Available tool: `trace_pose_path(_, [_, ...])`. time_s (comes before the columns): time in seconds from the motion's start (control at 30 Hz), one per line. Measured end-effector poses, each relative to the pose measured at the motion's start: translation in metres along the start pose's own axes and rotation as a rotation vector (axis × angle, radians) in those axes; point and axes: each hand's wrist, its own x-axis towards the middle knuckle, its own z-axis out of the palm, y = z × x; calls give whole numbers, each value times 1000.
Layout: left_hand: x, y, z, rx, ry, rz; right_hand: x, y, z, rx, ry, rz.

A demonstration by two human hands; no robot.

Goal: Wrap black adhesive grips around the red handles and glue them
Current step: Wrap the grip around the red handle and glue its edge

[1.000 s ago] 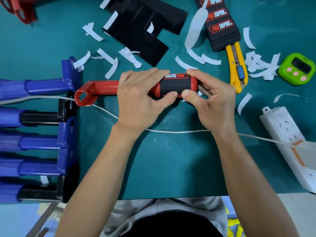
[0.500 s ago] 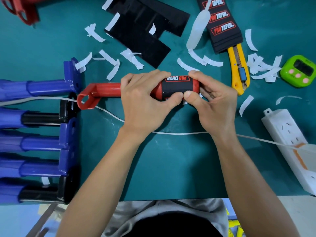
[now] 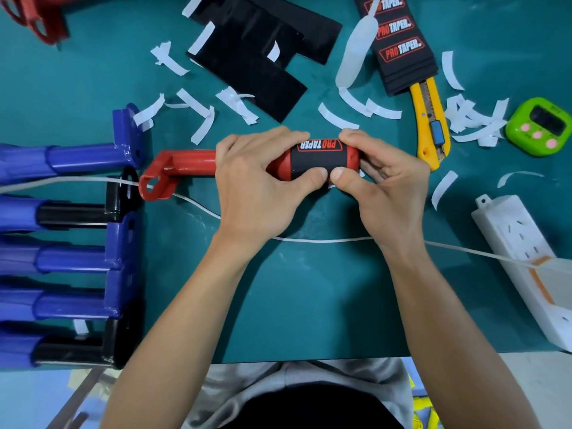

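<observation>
- The red tubular metal handle [image 3: 188,164] lies crosswise over the middle of the teal work mat [image 3: 309,305], its flat bracket end with a hole pointing left.
- A black adhesive grip with a red-and-white "PRO TAPER" label [image 3: 318,159] is wrapped around the handle's right part, with red showing at both of its edges.
- The left hand [image 3: 263,187] grasps the handle, fingers curled over the top at the grip's left edge and thumb pressed on the grip's near side.
- The right hand [image 3: 380,187] clasps the handle's right end, fingers curled over it and thumb pressed on the grip just beside the left thumb.
- A thin white cord [image 3: 325,240] runs across the mat under both wrists.
- White curled paper strips [image 3: 337,117] lie scattered beyond the hands.
- Flat black sheets [image 3: 253,57] lie at the far middle.
- A stack of black labelled grips [image 3: 399,48] lies far right, touching a yellow utility knife [image 3: 430,122].
- A green timer with pink buttons [image 3: 540,126] sits at the right edge.
- A white power strip [image 3: 523,258] lies near right.
- Blue and black handles [image 3: 80,156] lie in a row on the left.
</observation>
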Motion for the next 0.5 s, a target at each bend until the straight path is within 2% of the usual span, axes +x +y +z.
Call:
trace_pose_path(0.33, [0,3,1,23,-7,3,3,-2,2,23,25,49])
trace_pose_path(0.5, [-1,1,1,7,-4,1,0,-3,-3,-26,-95,-2])
